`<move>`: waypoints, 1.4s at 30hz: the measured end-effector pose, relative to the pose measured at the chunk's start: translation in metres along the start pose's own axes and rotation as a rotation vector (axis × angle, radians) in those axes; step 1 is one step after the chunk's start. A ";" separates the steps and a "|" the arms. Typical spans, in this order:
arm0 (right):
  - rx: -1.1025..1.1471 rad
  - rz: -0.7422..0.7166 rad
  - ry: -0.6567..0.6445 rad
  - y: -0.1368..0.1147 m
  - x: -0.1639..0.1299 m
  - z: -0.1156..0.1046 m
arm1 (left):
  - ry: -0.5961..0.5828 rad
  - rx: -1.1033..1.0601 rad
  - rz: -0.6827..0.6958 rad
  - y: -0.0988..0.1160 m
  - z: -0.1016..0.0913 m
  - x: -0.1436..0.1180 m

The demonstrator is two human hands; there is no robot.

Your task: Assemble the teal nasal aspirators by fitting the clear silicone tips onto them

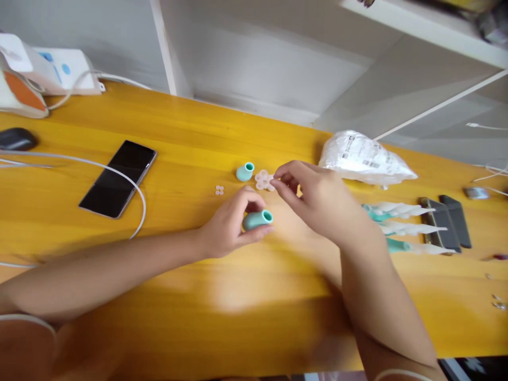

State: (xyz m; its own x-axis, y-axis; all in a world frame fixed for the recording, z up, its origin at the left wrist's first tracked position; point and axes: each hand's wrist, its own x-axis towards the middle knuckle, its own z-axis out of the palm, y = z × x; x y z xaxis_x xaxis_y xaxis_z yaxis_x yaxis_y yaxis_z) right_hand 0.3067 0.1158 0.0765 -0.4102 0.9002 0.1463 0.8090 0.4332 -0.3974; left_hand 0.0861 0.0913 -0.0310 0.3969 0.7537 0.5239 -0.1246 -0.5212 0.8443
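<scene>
My left hand (232,225) is closed around a teal rubber bulb (254,219), its round mouth tilted up and to the right. Just beyond it, a second teal bulb (244,172) rests on the table. My right hand (309,190) has thumb and forefinger pinched at the edge of a cluster of translucent pinkish round pieces (262,180); whatever sits between the fingertips is too small to make out. Left of these lie several tiny clear discs (219,190). Beyond my right wrist are several teal bulbs with frosted, twisted pointed tips (413,229), partly hidden by the arm.
A white plastic parcel (363,159) lies at the back right, with dark flat objects (448,222) farther right. On the left are a phone (119,179) under a white cable (71,157), a black mouse (18,139) and a power strip (67,69). Grey partitions (254,58) stand behind.
</scene>
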 end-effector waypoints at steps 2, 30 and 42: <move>0.177 -0.071 -0.059 -0.012 -0.006 -0.017 | 0.064 -0.119 -0.083 -0.005 0.003 -0.002; 0.177 -0.092 0.157 -0.022 -0.001 0.021 | -0.472 0.061 -0.427 0.012 -0.004 0.006; 0.408 0.030 -0.172 0.004 -0.004 0.001 | -0.165 0.113 -0.215 0.012 0.001 0.000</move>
State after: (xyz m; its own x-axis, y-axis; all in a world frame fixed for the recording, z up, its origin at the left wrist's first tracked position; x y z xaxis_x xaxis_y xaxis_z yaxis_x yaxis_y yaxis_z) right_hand 0.3110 0.1143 0.0733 -0.4811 0.8766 -0.0098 0.6032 0.3230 -0.7292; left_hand 0.0853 0.0849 -0.0208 0.5469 0.7811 0.3015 0.0764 -0.4051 0.9111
